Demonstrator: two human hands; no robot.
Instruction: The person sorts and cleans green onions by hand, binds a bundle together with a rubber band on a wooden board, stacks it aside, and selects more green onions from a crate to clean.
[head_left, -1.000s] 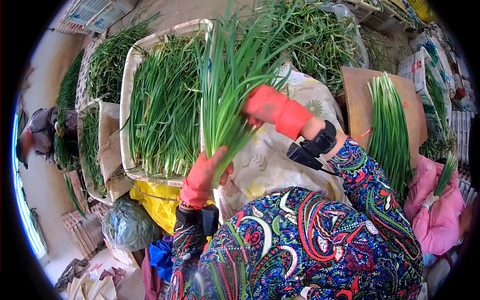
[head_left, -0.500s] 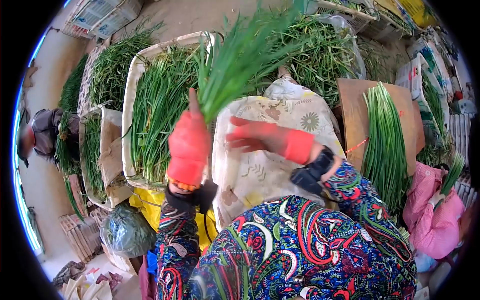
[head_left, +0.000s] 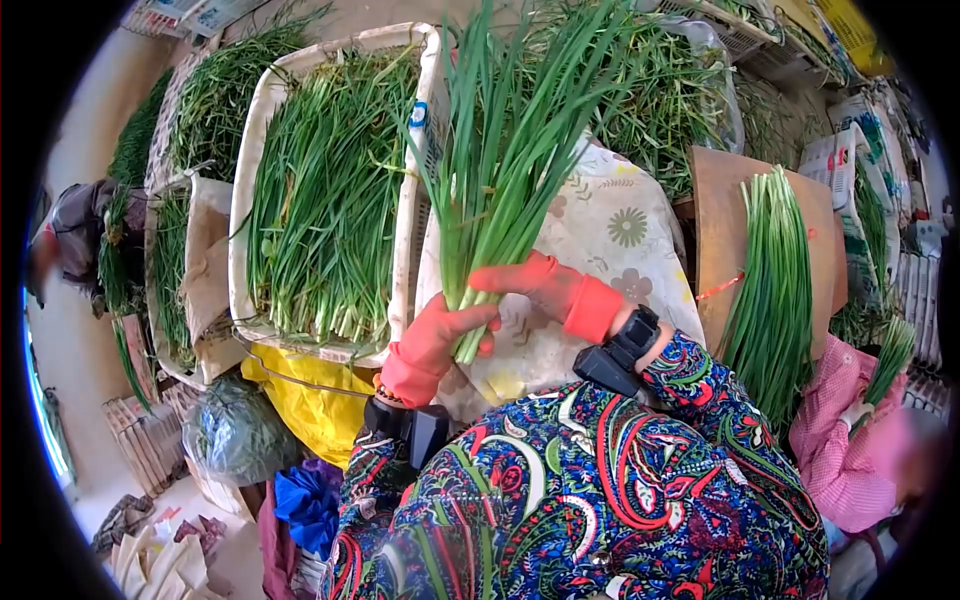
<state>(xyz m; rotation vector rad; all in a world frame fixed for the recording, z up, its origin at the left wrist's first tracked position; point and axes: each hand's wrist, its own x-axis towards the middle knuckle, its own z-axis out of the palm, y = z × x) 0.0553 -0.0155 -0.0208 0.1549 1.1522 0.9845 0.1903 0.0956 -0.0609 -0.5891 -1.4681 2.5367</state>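
A bunch of long green stalks (head_left: 520, 170) with pale lower ends stands upright in front of me, leaves fanning upward. My left hand (head_left: 432, 348), in a red glove, is wrapped round its bottom ends. Against the right side of the same bunch, just above, my right hand (head_left: 545, 290) closes its gloved fingers on the stalks. Below them a flower-patterned cloth (head_left: 628, 262) covers my lap. Just left of the bunch is a white crate (head_left: 242, 215) full of similar stalks (head_left: 330, 200).
On the right, a brown board (head_left: 718, 200) bears a neat pile of stalks (head_left: 775, 290). A person in pink (head_left: 845, 450) holds a small bunch beyond it. Another person (head_left: 80, 235) is at far left. A yellow bag (head_left: 315, 400) and a stuffed clear bag (head_left: 235, 435) lie lower left.
My left hand held the bunch alone half a second ago, with my right hand open and apart. Now the bunch has come lower and both hands grip its base.
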